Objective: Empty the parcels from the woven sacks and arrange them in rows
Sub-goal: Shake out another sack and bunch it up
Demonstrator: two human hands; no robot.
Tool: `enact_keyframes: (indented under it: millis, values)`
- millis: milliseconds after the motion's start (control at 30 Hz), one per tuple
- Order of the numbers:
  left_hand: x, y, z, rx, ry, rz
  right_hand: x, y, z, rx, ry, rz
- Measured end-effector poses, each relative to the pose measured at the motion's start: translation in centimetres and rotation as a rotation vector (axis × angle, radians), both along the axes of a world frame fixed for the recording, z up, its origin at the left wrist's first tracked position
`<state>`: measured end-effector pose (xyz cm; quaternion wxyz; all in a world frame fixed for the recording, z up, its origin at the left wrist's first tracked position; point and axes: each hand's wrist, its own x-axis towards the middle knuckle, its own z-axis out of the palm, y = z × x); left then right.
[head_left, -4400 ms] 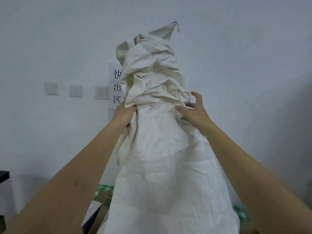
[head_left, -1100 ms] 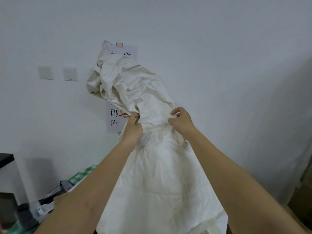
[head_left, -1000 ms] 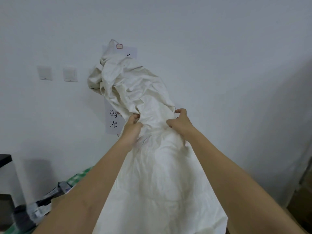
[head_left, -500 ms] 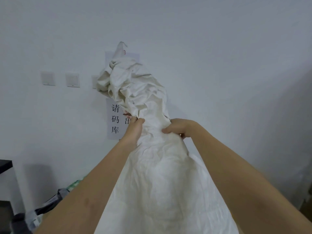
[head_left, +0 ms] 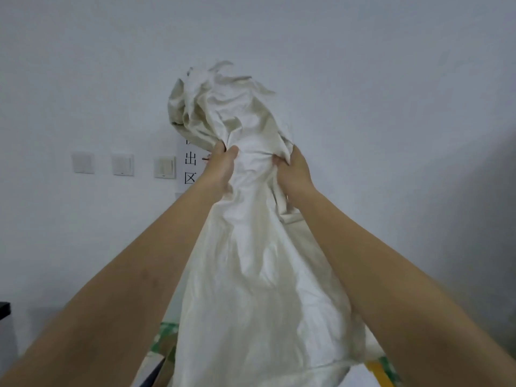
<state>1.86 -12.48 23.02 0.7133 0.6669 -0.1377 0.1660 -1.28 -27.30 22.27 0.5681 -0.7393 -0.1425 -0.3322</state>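
Raised higher, sack (head_left: 251, 275) gripped by left hand (head_left: 222, 170) and right hand (head_left: 294, 170).

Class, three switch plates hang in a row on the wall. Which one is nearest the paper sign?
The right-hand plate, whose edge almost meets the sign. The middle plate and left plate sit farther away.

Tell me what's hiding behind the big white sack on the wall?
Behind the crumpled white woven sack, held up by the left hand and right hand, a white paper sign with black characters peeks out. Most of it is covered.
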Motion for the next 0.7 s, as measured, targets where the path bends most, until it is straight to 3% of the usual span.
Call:
enact_keyframes:
  millis: [133,233,333,433,533,700]
  values:
    - [-0.9,-0.1,1.7,0.014,-0.110,0.011,-0.8,0.1,1.1,0.043,-0.151,0.036]
    - [-0.6,-0.4,-0.6,0.151,-0.140,0.073,-0.3,-0.9,-1.3,-0.086,-0.099,-0.054]
    - [0.6,-0.4,-5.4,0.348,-0.026,0.073,1.0,-2.8,-5.8,-0.253,0.162,-0.156]
    - [1.1,-0.7,-10.7,0.410,0.194,-0.029,1.6,-4.8,-10.9,-0.338,0.438,-0.146]
    - [0.4,-1.2,-15.1,0.546,0.357,-0.075,1.0,-6.3,-14.4,-0.319,0.560,-0.136]
    - [-0.8,-2.0,-18.1,0.615,0.426,-0.172,-0.3,-7.7,-16.1,-0.270,0.813,-0.049]
